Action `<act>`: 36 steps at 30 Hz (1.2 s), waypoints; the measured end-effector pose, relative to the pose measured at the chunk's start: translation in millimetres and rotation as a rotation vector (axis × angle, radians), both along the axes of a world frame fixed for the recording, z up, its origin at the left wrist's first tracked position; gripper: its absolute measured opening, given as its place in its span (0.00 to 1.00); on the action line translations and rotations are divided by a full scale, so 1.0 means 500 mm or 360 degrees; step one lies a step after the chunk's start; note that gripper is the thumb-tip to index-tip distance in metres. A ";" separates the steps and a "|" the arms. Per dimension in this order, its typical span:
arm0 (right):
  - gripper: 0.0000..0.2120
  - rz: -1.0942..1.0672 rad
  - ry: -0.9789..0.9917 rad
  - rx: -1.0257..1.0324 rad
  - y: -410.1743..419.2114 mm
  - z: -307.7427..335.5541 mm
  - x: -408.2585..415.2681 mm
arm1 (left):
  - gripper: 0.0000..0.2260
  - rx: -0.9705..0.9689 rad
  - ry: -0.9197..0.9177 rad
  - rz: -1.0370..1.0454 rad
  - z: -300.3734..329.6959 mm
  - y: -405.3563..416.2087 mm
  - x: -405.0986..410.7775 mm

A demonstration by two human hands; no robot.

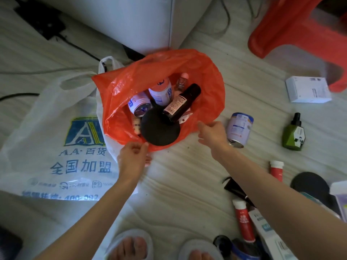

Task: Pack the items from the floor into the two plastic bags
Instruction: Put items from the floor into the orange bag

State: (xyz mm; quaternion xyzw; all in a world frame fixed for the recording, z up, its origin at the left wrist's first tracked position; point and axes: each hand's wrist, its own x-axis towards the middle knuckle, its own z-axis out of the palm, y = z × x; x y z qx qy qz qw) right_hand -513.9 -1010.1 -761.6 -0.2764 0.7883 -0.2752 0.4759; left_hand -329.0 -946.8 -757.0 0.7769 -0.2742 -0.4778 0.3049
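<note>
A thin, crinkled orange plastic bag (pixel 161 70) is seen standing open on the pale wood-grain floor (pixel 178 181), its mouth spread into a wide oval. Inside it are held two white-and-blue round tins (pixel 150 96), a dark brown glass bottle (pixel 183 102) with a printed label lying tilted, a small clear bottle with a pink cap (pixel 182 81), and a flat black round disc (pixel 160 127) resting at the near side.

The near rim of the orange bag is pinched by the left hand (pixel 133 157), thumb and fingers curled on the plastic. At the bag's right rim the right hand (pixel 212 133) is placed; its fingers are bent toward the plastic, but whether the rim is gripped cannot be told.

To the left of the orange bag, partly beneath it, a large white plastic bag (pixel 56 143) printed with blue lettering is spread flat.

To the right of the orange bag a white-and-blue tin (pixel 239 128) lies on its side, and further right a green faceted bottle with a black pump (pixel 294 133) and a white cardboard box (pixel 308 89) are found. Nearer the person, right of the bag, two red tubes with white caps (pixel 243 220) lie among other items.
</note>
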 end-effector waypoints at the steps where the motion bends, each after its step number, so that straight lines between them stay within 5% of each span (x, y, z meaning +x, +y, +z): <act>1: 0.24 -0.0055 0.0052 0.0028 -0.001 -0.001 -0.015 | 0.08 -0.0074 -0.0126 0.0011 0.010 0.009 0.011; 3: 0.33 -0.0134 0.0113 0.0035 -0.014 0.009 -0.036 | 0.12 -0.0167 -0.0443 0.0018 0.033 0.020 0.040; 8: 0.23 -0.0016 -0.0225 0.0227 -0.034 0.018 -0.010 | 0.28 0.0055 -0.0626 -0.0088 0.018 -0.020 0.101; 11: 0.19 -0.0078 -0.0380 0.0291 -0.029 0.002 0.012 | 0.20 0.0126 -0.0663 -0.0188 0.001 -0.052 0.105; 16: 0.12 -0.0054 -0.0248 0.0183 -0.027 -0.035 0.012 | 0.15 -0.0168 -0.0631 -0.0263 0.034 -0.061 0.098; 20: 0.03 -0.0204 -0.0436 0.0115 -0.033 -0.030 0.033 | 0.11 -0.0390 -0.0315 -0.0250 0.091 -0.067 0.110; 28: 0.12 -0.0331 -0.0394 -0.0253 0.001 0.053 0.029 | 0.09 -0.0434 -0.0178 -0.0219 0.159 -0.078 0.137; 36: 0.08 -0.0088 -0.0008 -0.0665 0.049 0.214 -0.054 | 0.13 -0.0511 -0.0122 -0.0195 0.225 -0.036 0.126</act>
